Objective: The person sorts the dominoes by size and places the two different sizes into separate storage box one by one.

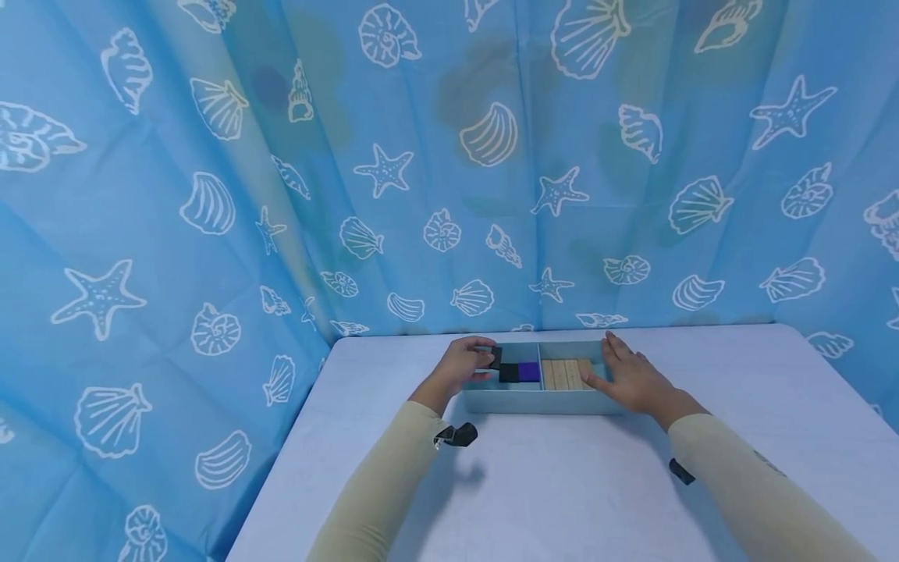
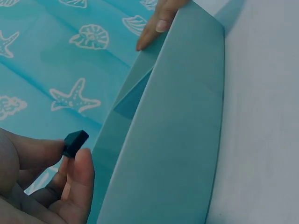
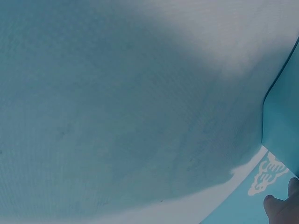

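Note:
My left hand (image 1: 458,364) is over the left end of a light blue two-compartment box (image 1: 541,403). Between thumb and fingertips it pinches a small black block (image 2: 75,143), seen clearly in the left wrist view. In the left compartment lie another black block (image 1: 509,373) and a purple block (image 1: 528,371), side by side. A row of several light wooden blocks (image 1: 562,375) fills much of the right compartment. My right hand (image 1: 635,381) rests on the box's right end with fingers extended, its thumb beside the wooden blocks. The right wrist view shows only a little of that hand.
The box stands on a white-covered table (image 1: 562,484), close to its back edge. Behind and to the left hangs a blue curtain (image 1: 421,140) with white shell and starfish prints. A small black device (image 1: 458,435) is strapped at the left wrist.

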The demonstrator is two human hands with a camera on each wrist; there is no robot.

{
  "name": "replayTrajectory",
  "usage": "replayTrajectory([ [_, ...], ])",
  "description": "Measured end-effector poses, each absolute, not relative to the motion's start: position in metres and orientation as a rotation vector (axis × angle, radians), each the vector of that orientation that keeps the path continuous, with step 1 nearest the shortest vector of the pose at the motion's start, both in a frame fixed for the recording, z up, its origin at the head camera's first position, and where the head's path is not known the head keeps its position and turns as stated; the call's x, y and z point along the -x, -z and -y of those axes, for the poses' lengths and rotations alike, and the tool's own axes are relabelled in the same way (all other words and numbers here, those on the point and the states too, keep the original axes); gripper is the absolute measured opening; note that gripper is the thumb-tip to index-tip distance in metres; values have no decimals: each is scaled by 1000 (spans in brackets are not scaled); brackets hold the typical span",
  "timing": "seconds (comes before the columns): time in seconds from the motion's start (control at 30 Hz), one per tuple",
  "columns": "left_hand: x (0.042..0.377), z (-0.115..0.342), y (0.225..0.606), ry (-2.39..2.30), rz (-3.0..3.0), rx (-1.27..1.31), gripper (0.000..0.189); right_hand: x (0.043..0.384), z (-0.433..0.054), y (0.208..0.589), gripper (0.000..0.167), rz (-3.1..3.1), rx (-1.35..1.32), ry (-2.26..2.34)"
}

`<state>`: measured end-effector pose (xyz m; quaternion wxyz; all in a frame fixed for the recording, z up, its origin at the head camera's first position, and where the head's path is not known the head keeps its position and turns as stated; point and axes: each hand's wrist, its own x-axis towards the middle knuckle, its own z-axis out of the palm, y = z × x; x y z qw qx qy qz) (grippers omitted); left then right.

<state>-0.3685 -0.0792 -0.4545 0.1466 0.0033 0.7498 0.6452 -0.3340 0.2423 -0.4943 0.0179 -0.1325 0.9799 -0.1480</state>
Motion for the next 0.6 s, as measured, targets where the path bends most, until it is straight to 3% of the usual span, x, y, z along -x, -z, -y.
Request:
replayTrajectory([
  [0.6, 373, 77, 454, -1869, -2136, -20, 30, 337, -246, 499, 100, -3039, 413, 483],
])
